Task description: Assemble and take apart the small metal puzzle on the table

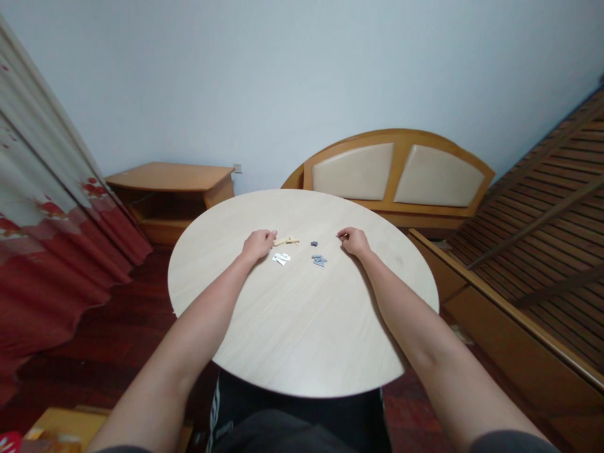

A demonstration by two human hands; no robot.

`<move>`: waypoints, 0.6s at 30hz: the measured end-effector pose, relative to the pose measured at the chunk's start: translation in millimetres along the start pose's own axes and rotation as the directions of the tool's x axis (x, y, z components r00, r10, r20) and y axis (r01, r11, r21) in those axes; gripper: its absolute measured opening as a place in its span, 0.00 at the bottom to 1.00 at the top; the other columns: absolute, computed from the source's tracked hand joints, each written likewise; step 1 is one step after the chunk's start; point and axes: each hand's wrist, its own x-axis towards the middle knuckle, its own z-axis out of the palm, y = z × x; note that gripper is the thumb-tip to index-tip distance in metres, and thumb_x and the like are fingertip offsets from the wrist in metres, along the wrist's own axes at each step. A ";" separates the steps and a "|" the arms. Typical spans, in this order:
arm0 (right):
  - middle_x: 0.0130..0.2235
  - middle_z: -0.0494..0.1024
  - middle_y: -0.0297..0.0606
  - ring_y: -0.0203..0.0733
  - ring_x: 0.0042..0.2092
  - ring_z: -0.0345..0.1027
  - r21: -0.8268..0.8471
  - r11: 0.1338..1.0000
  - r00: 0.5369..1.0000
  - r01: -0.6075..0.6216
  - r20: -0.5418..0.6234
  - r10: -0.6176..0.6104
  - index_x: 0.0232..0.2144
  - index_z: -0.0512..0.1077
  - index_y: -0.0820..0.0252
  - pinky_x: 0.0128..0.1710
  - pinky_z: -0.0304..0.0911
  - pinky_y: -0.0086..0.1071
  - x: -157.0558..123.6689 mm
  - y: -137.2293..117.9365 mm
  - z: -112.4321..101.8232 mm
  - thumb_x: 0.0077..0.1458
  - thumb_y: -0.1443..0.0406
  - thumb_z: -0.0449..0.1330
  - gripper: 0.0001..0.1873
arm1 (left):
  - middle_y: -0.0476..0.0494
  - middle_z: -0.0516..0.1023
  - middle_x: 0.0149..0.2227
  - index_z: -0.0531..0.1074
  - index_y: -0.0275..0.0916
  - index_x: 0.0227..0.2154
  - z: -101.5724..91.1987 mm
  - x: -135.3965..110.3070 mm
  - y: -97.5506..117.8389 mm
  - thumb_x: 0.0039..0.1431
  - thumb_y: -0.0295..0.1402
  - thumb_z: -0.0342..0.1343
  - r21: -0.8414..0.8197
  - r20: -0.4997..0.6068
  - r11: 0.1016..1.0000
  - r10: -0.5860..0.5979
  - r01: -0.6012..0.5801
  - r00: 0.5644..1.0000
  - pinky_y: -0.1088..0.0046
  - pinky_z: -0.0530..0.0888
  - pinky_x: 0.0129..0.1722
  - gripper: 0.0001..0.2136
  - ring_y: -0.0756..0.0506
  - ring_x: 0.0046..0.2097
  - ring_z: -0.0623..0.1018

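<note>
Both my arms reach across a round pale wooden table [302, 327]. My left hand [258, 243] rests on the tabletop with its fingers curled in, its fingertips next to some small tan wooden pieces [286, 241]. Just below them lie small white pieces [281, 258]. My right hand [355, 241] also lies on the table with curled fingers, its fingertips pinched; whether anything is in them I cannot make out. Between the hands sit several small grey pieces [319, 259] and one dark grey piece [314, 243].
A wooden bedside cabinet [172, 195] stands at the back left by the wall. A padded wooden headboard [396, 173] leans behind the table. A slatted bed frame [542, 233] is at the right. A red and white curtain [42, 214] hangs at the left.
</note>
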 end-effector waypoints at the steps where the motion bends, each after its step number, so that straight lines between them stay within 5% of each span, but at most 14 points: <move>1: 0.45 0.87 0.49 0.50 0.46 0.81 0.013 1.000 1.000 0.012 -0.002 -0.012 0.42 0.86 0.63 0.50 0.72 0.37 -1.5 -3.9 0.2 0.55 0.74 0.62 0.15 | 0.40 0.86 0.35 0.83 0.41 0.35 -0.6 -1.0 0.8 0.73 0.47 0.49 0.001 -0.002 1.000 0.007 -0.007 1.000 0.69 0.67 0.35 0.22 0.41 0.37 0.80; 6: 0.40 0.87 0.47 0.49 0.41 0.80 0.214 0.967 0.990 0.141 -0.023 -0.139 0.38 0.84 0.62 0.48 0.74 0.41 -5.8 -33.5 4.6 0.53 0.71 0.67 0.09 | 0.39 0.86 0.36 0.84 0.40 0.37 -2.2 -7.3 9.3 0.72 0.45 0.51 -0.019 -0.016 0.997 0.081 -0.081 0.997 0.69 0.69 0.37 0.20 0.41 0.37 0.80; 9: 0.39 0.86 0.44 0.48 0.41 0.80 0.456 0.867 0.979 0.202 -0.087 -0.183 0.34 0.83 0.58 0.48 0.76 0.43 -12.2 -58.2 5.6 0.55 0.66 0.68 0.03 | 0.40 0.86 0.39 0.86 0.40 0.41 -0.9 -13.3 19.3 0.70 0.41 0.56 -0.086 -0.007 0.975 0.203 -0.203 0.979 0.68 0.71 0.40 0.15 0.42 0.38 0.80; 18: 0.35 0.85 0.40 0.45 0.36 0.78 0.834 0.537 0.968 0.126 0.016 -0.252 0.33 0.81 0.57 0.39 0.75 0.39 -38.8 -126.1 10.1 0.44 0.51 0.76 0.19 | 0.42 0.87 0.44 0.86 0.42 0.42 1.9 -31.4 47.7 0.68 0.39 0.61 -0.122 0.018 0.889 0.446 -0.441 0.895 0.68 0.72 0.45 0.10 0.43 0.41 0.81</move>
